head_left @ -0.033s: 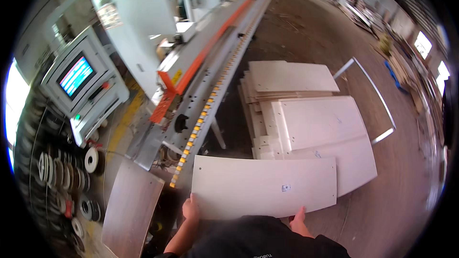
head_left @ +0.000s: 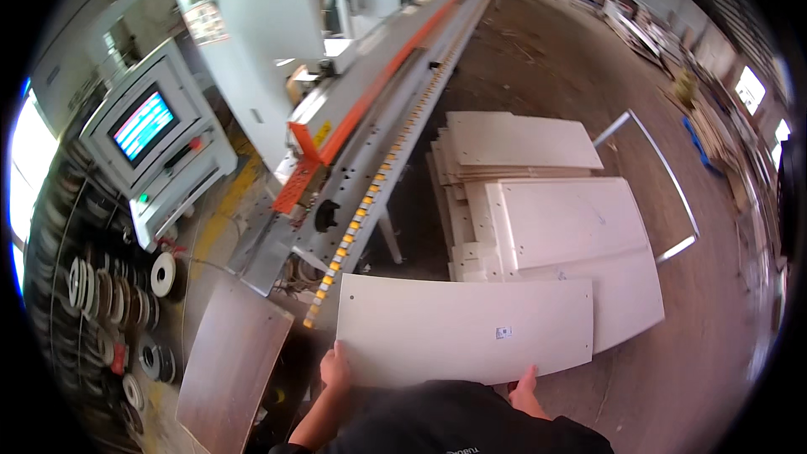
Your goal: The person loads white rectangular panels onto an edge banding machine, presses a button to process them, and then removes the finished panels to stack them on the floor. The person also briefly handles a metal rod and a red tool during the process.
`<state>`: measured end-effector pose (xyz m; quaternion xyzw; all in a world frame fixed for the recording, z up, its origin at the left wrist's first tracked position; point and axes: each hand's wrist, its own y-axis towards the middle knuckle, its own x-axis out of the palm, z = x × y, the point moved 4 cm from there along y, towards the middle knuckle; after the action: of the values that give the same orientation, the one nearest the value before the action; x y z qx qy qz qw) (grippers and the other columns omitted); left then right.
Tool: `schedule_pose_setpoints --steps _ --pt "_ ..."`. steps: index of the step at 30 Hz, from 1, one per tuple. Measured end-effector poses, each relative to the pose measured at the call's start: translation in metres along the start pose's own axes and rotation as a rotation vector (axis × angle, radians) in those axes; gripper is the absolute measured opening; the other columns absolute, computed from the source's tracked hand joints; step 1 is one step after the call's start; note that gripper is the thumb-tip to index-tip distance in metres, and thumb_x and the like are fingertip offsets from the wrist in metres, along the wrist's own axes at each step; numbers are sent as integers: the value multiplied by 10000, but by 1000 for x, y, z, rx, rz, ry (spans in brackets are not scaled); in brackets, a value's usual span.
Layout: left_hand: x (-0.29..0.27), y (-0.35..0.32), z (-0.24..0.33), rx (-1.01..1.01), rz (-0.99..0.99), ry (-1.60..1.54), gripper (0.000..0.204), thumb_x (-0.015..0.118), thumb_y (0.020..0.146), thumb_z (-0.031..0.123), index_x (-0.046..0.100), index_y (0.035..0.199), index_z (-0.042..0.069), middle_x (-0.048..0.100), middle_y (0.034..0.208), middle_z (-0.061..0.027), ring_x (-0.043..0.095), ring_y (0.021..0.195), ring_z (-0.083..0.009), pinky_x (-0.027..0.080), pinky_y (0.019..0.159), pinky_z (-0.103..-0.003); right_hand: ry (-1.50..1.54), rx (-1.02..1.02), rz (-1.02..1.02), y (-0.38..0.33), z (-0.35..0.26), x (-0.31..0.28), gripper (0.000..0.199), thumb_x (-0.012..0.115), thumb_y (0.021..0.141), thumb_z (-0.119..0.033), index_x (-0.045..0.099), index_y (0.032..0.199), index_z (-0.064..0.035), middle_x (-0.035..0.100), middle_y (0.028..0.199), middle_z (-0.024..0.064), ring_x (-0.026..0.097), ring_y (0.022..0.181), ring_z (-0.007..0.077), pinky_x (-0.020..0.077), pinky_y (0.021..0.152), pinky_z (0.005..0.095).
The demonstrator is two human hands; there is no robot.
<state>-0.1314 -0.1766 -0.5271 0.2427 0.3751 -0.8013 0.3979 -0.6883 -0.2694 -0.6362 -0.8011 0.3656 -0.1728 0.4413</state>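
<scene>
Across my front lies a long white board (head_left: 437,328) with small drilled holes near its ends and a small printed label. My left hand (head_left: 334,366) grips its lower left corner, thumb on the upper face and the other fingers mostly out of sight. At the near edge, toward the right, my right hand (head_left: 527,391) holds the same board, its fingers partly hidden beneath. The board overlaps the near part of a stack of white panels (head_left: 572,219). Its far left corner is close to the yellow-and-white roller strip (head_left: 353,227) of a long machine.
The machine's orange guard rail (head_left: 353,130) runs away from me. A control console (head_left: 155,130) with a lit screen stands left. Below it are several rolls of edge banding (head_left: 105,294). A brown board (head_left: 231,361) is at lower left; a metal frame (head_left: 668,176) stands right.
The surroundings shift slightly rightward in view, with the console and machine a little further right. Both hands keep their hold on the board, which stays in nearly the same place before me.
</scene>
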Motion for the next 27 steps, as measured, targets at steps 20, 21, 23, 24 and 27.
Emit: schedule_pose_setpoints --steps 20,21,23,24,27 --pt "-198 -46 -282 -336 258 -860 360 557 984 371 632 961 20 634 861 -83 609 746 -204 493 659 -371 -1027 -147 -987 -195 145 358 335 607 1007 -402 622 1128 -90 682 1022 42 673 857 166 546 624 307" --pt "-212 -49 -296 -393 200 -834 368 563 979 373 640 997 14 642 884 -94 614 753 -210 503 649 -380 -1136 -123 -1089 -206 153 372 349 605 1010 -397 618 1135 -71 680 1058 59 682 895 183 559 660 316" --pt "-215 -53 -352 -447 110 -720 470 558 991 448 650 1086 -3 658 943 -132 636 779 -252 518 575 -412 -1340 -155 -1241 -249 165 393 434 591 1030 -367 573 1285 -16 673 1220 134 680 1073 248 570 828 367" --pt "-219 -58 -358 -501 94 -693 496 553 995 469 655 1089 -7 662 945 -132 637 770 -254 511 554 -413 -1320 -127 -1292 -258 173 399 455 587 1035 -361 557 1325 -11 663 1263 149 668 1125 260 563 868 379" --pt "-215 -55 -358 -536 241 -728 575 532 1007 538 669 1024 -20 653 838 -92 616 674 -231 458 503 -390 -1179 -1 -1383 -283 194 414 614 595 1039 -342 408 1495 23 543 1465 193 522 1371 307 507 1015 415"
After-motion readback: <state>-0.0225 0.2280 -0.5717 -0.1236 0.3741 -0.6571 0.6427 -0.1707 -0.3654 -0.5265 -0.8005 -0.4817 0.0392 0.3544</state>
